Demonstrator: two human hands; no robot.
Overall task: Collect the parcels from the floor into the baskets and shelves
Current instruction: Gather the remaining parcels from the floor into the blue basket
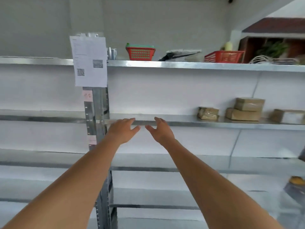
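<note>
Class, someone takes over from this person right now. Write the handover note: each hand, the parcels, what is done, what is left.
Left hand: open, holding nothing, at the middle shelf edge.
Right hand: open, holding nothing, beside it.
Done: four brown parcels on the middle shelf, right side, two of them stacked.
Red baskets sit on the top shelf; contents not visible.
Left: the floor is out of view, so check it for remaining parcels.

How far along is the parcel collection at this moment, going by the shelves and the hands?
Done: four brown parcels sit on the middle shelf, toward its right end. In hand: nothing; the left hand and right hand reach empty toward that shelf's front edge. Left: cannot tell, since the floor is out of view. The red baskets on the top shelf show no parcels.
</note>
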